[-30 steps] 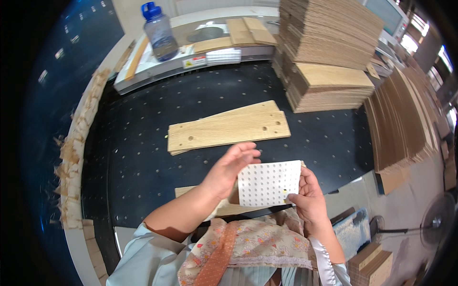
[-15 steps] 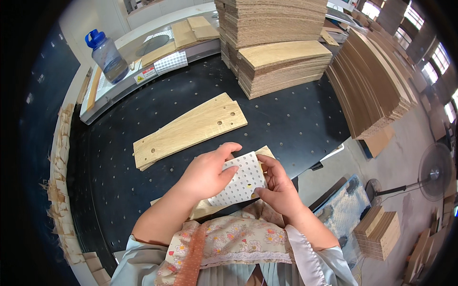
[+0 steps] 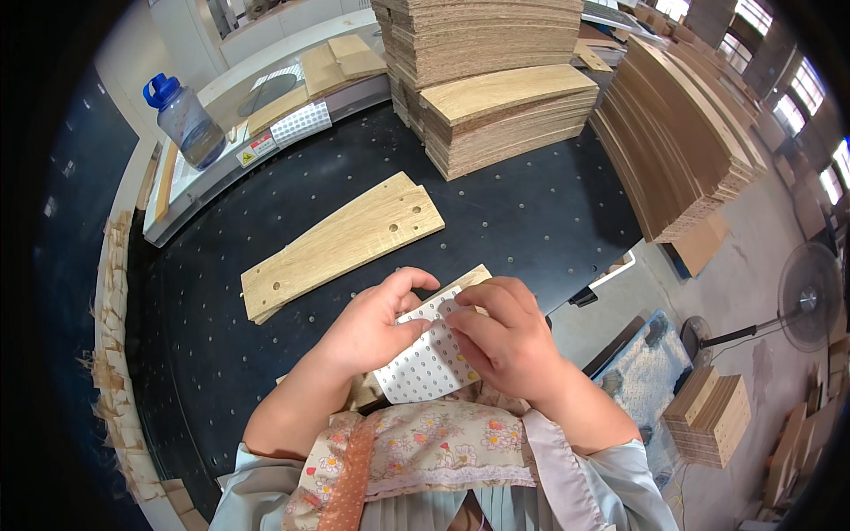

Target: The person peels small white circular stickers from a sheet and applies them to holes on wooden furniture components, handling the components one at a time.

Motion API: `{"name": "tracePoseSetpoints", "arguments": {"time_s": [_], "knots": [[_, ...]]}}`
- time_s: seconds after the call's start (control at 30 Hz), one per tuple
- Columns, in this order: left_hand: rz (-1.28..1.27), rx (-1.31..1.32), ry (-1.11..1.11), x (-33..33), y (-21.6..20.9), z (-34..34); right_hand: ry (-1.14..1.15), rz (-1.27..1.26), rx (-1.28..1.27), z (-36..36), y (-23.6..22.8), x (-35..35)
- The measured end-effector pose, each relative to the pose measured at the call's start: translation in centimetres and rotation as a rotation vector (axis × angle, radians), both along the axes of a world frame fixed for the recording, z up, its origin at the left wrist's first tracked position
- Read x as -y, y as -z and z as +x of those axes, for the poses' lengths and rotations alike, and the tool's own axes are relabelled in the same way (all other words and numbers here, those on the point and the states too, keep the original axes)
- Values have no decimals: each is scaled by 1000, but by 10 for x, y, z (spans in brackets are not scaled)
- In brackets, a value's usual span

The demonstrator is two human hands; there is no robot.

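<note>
My left hand (image 3: 367, 329) grips a white sheet (image 3: 420, 370) by its upper left part, the thumb lying on top. Rows of small grey round dots, apparently stickers, cover the sheet, with a few yellow spots near its right edge. Over the sheet's upper right part, my right hand (image 3: 512, 341) has its fingertips pinched together. What sits between them is too small or hidden to make out. Beneath the sheet and hands lies a wooden board (image 3: 476, 276), mostly covered. Farther off, two stacked wooden boards (image 3: 345, 243) with drilled holes rest on the black table (image 3: 513, 226).
Tall stacks of wooden boards (image 3: 505, 119) stand at the back, with more boards (image 3: 668, 142) to the right. A blue-lidded water bottle (image 3: 190, 128) and another dotted sheet (image 3: 301, 124) are at the back left. A fan (image 3: 806, 299) stands on the floor at right.
My right hand has moved from the sheet's lower right edge up and inward over its upper right part, fingertips now pinched. The sheet has shifted slightly left and down in the picture.
</note>
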State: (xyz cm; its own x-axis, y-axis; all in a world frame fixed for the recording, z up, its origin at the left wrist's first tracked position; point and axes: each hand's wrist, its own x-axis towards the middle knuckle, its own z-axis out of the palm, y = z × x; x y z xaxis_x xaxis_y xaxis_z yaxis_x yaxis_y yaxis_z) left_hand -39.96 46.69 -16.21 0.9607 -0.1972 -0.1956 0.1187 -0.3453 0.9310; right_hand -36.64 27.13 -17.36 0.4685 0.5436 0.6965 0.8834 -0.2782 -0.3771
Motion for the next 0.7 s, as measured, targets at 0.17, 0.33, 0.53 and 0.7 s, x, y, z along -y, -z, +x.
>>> {"name": "tracePoseSetpoints", "arguments": {"time_s": [0.17, 0.33, 0.53, 0.7], "knots": [[55, 76, 66, 4, -6, -1, -20, -96, 31, 7, 0, 1], [230, 168, 87, 11, -11, -5, -7, -134, 38, 5, 2, 0], [286, 198, 117, 14, -15, -6, 3, -147, 43, 2, 5, 2], [250, 198, 119, 13, -17, -7, -56, -32, -100, 5, 7, 6]]}}
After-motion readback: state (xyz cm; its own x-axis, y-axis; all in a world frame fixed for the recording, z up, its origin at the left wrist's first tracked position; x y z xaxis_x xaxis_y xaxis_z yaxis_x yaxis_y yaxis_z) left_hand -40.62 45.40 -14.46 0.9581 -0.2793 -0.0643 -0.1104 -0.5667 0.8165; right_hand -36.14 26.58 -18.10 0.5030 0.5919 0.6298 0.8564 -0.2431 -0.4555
